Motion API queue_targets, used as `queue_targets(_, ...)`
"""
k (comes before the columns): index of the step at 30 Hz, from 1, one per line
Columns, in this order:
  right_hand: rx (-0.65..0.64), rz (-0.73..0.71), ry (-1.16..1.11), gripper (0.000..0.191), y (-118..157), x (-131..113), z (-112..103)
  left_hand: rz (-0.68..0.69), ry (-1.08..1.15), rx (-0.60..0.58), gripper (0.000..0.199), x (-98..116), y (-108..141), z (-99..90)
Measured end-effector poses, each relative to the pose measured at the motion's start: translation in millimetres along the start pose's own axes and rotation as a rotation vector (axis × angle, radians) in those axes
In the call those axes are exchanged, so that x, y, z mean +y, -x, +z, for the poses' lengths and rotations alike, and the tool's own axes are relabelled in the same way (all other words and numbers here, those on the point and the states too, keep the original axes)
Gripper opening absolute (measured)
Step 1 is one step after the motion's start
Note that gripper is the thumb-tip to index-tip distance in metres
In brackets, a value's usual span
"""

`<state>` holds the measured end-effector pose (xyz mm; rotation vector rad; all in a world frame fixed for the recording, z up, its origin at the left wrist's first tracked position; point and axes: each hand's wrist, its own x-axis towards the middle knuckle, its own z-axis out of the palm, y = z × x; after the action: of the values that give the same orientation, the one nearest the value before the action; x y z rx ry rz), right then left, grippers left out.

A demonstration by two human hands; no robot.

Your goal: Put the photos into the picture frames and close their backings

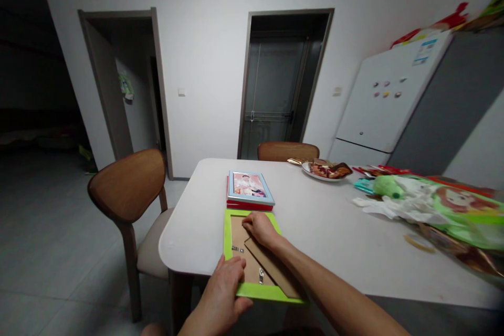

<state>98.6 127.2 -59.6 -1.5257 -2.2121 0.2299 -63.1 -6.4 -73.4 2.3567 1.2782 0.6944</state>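
Observation:
A lime-green picture frame (227,236) lies face down at the table's near edge, its brown backing board (252,272) and metal hangers showing. The brown easel stand (275,268) slants across the back toward the lower right corner. My left hand (226,291) grips the frame at its lower left, fingers over the edge and thumb below. Near the top of the backing board my right hand (258,228) is closed, fingertips pressed together against the board; whatever they pinch is too small to make out. Just beyond lies a light-blue picture frame (250,189) with a pink picture, stacked on something red.
The white table (315,215) carries a plate of packaged snacks (328,170) at the back. To the right are a green plush bag (464,205), crumpled wrappers and a tape roll (419,243). Wooden chairs (129,189) stand left and behind; a fridge (386,94) is back right.

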Motion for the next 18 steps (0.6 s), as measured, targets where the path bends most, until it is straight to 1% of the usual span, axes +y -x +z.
queue_targets(5,0.054,0.131,-0.014,0.014,-17,5,9,0.001,-0.011,-0.021,0.067,0,3,0.9)
queue_targets(10,0.083,0.233,-0.003,0.008,-28,14,11,-0.033,-0.004,-0.032,0.065,6,2,-3.6)
queue_targets(14,0.135,0.285,-0.015,0.009,-29,14,13,-0.064,0.009,-0.038,0.062,14,1,-9.2)
queue_targets(18,0.178,0.289,-0.094,0.01,-25,10,9,-0.094,-0.017,-0.055,0.063,18,2,-15.9)
